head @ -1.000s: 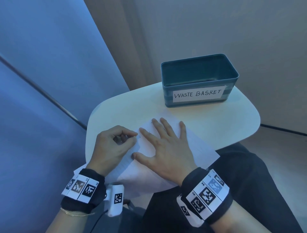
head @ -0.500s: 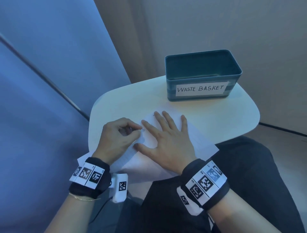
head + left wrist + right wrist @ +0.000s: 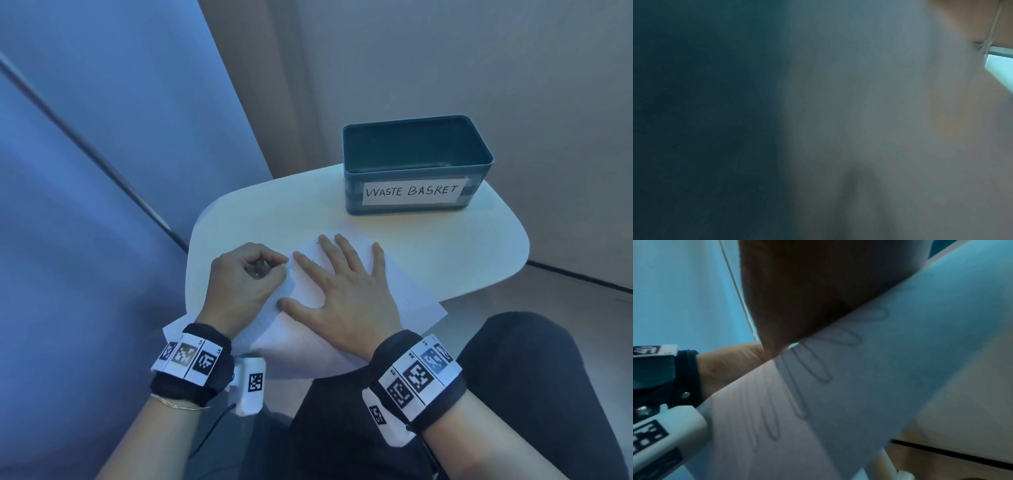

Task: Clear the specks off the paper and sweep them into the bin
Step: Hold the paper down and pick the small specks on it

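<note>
Right hand (image 3: pixel 342 294) lay flat, pinning paper (image 3: pixel 411 291). Left hand (image 3: pixel 246 277) curled, perhaps pinching something unseen, rubbing marks. Next: brush specks toward bin (image 3: pixel 416 202).

White paper (image 3: pixel 404 291) showing faint grey pencil loops (image 3: pixel 818 369); tiny dark specks (image 3: pixel 318 242) dotting it. Tabletop (image 3: pixel 260 219) reading white. Bin (image 3: pixel 416 171) showing dark teal, its white label (image 3: pixel 412 191) carrying black handwriting. I'm wearing black wristbands (image 3: pixel 442 401) with black-and-white square-code tags (image 3: pixel 186 358). Wall (image 3: pixel 102 102) looking blue, trousers (image 3: pixel 513 394) black.
</note>
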